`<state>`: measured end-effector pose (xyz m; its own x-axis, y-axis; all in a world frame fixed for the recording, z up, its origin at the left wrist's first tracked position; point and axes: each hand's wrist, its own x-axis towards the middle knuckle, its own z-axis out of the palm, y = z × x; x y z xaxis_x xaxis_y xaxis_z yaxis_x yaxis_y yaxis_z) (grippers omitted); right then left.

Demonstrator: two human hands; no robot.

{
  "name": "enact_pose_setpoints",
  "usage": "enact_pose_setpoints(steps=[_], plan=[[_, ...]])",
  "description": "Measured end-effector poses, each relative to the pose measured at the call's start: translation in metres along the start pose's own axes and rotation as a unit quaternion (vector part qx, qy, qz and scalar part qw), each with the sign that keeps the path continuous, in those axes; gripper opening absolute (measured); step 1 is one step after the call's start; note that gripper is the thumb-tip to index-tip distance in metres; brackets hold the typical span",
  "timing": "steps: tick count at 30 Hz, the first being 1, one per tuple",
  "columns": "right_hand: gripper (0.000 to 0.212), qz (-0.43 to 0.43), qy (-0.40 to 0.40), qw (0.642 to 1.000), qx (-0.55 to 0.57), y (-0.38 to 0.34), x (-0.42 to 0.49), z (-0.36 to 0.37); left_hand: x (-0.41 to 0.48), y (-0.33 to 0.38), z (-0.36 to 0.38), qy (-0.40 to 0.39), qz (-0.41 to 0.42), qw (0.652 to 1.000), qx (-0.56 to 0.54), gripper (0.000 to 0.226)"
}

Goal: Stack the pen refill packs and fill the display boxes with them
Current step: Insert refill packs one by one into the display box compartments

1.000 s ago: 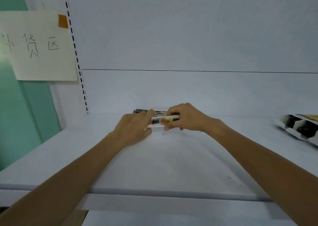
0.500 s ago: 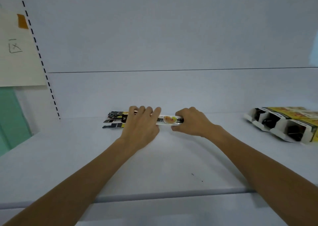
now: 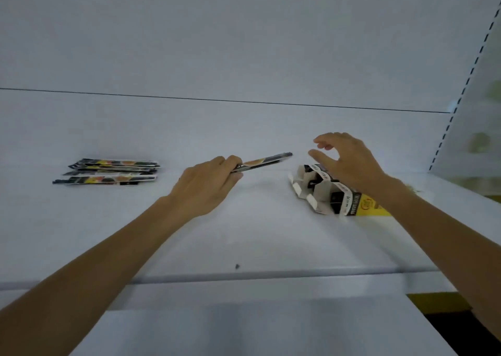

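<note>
STEP carry to box | my left hand [image 3: 206, 190] pinches a thin bundle of black-and-yellow plastic pen refill packs [image 3: 267, 161] by one end, tip near the white-and-yellow cardboard display boxes [image 3: 320, 192] | my right hand [image 3: 349, 163] hovers spread and empty above them | NEXT, I judge: steady a box, feed the bundle into its open end | loose pile of packs [image 3: 108, 171] waits well left

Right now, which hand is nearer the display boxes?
Right. The right hand hovers open directly over the display boxes; the left hand is off to their left, gripping a bundle of pen refill packs angled toward them.
</note>
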<state>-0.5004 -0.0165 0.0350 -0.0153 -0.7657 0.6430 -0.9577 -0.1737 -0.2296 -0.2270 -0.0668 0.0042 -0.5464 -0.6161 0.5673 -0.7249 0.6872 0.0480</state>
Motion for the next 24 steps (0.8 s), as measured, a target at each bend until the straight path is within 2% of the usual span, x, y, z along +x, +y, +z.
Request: enact_pose_setpoints(steps=[3, 7, 9, 11, 13, 15, 20, 24], plan=[[0.031, 0.009, -0.007, 0.999, -0.040, 0.052, -0.027, -0.026, 0.006, 0.040, 0.011, -0.037, 0.000, 0.999, 0.005, 0.029], [0.035, 0.035, -0.089, 0.993, -0.069, 0.101, -0.055, -0.038, 0.007, 0.073, 0.022, -0.062, -0.017, 0.998, 0.002, 0.028], [0.036, 0.040, -0.104, 0.993, -0.049, 0.112, -0.067, -0.034, 0.005, 0.086, 0.028, -0.077, -0.022, 0.997, 0.008, 0.028], [0.041, 0.038, -0.067, 0.996, -0.038, 0.114, -0.078, -0.028, 0.005, 0.097, 0.033, -0.084, -0.023, 0.996, 0.025, 0.031], [0.057, 0.029, -0.031, 0.998, -0.051, 0.112, -0.082, -0.022, 0.006, 0.103, 0.034, -0.071, -0.034, 0.996, 0.036, 0.034], [0.066, 0.027, -0.023, 0.998, -0.056, 0.113, -0.082, -0.020, 0.006, 0.103, 0.034, -0.051, -0.058, 0.996, 0.035, 0.035], [0.069, 0.019, -0.007, 0.997, -0.070, 0.117, -0.080, -0.015, 0.002, 0.099, 0.036, -0.055, -0.113, 0.992, 0.028, 0.030], [0.070, 0.021, -0.006, 0.998, -0.062, 0.116, -0.079, -0.014, 0.007, 0.105, 0.037, -0.057, -0.111, 0.992, 0.007, 0.029]])
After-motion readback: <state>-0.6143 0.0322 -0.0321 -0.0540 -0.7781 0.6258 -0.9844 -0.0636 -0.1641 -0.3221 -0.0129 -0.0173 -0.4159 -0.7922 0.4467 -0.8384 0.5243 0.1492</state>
